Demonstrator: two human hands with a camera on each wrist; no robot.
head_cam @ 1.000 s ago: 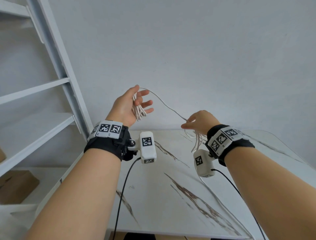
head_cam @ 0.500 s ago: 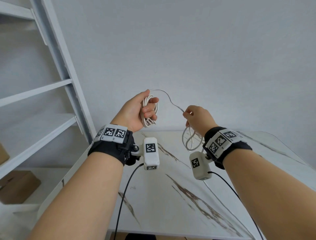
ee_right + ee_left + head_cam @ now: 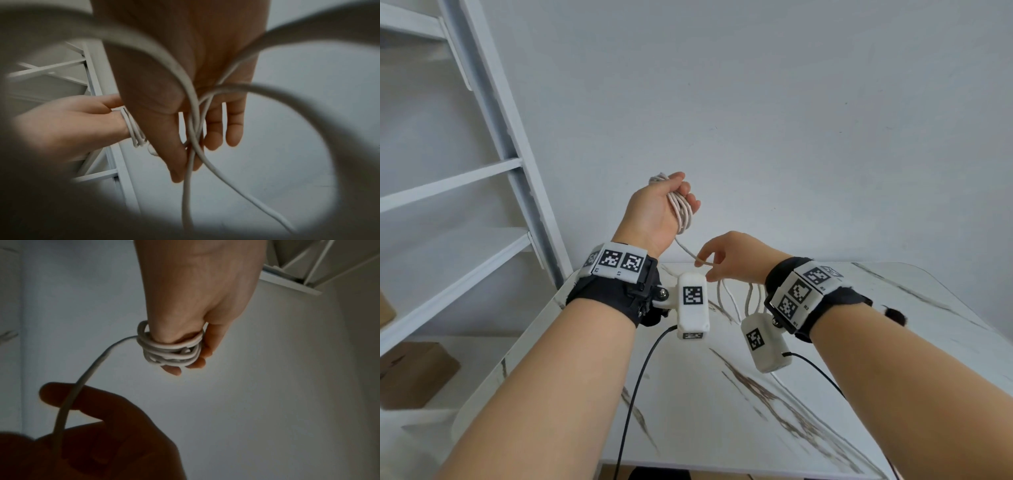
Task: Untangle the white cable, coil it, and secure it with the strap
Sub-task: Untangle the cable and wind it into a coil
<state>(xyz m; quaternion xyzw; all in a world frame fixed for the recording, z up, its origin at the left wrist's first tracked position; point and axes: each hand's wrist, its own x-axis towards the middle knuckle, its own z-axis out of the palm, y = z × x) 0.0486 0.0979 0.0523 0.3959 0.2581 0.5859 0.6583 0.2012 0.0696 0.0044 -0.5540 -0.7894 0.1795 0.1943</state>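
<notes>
My left hand [image 3: 683, 197] is raised above the table, its fingers curled round a tight coil of the white cable [image 3: 681, 212]. The left wrist view shows several turns of that coil [image 3: 170, 352] wrapped round the fingers. One strand [image 3: 686, 251] runs down from the coil to my right hand [image 3: 703, 263], which pinches it just below and right of the left hand. Loose loops [image 3: 729, 298] hang under the right hand. In the right wrist view the strands [image 3: 194, 129] cross the right fingers. No strap that I can make out.
The marble-patterned table [image 3: 722, 428] lies below both arms. A white shelving frame [image 3: 493, 113] stands at the left against a plain wall, with a cardboard box [image 3: 414, 373] low down. A small dark fuzzy thing [image 3: 893, 316] sits by my right wrist.
The left hand went from spread fingers to curled round the coil. The right hand came left and down to just under the left hand, and the strand between them shortened.
</notes>
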